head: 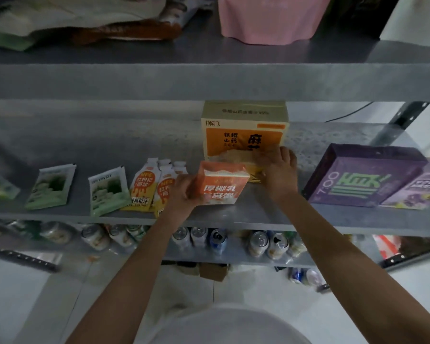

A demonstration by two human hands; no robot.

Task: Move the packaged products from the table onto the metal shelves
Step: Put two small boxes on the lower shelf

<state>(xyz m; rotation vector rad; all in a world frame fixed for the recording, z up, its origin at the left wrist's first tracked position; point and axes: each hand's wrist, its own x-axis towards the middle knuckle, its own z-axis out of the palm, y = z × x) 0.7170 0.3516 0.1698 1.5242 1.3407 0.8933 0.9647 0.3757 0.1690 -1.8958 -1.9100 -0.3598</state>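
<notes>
Mid-frame metal shelf (pixel 134 145), left hand (pixel 181 192) grip curled round orange carton (pixel 221 186), right hand (pixel 279 171) against yellow box (pixel 243 135), its grip blurred, state indiscernible

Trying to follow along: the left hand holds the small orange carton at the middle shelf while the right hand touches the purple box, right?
Not quite. The head view shows the right hand touching the large yellow-and-orange box, not the purple box, which lies apart to the right. The left hand does hold the small orange carton at the middle shelf.
</notes>
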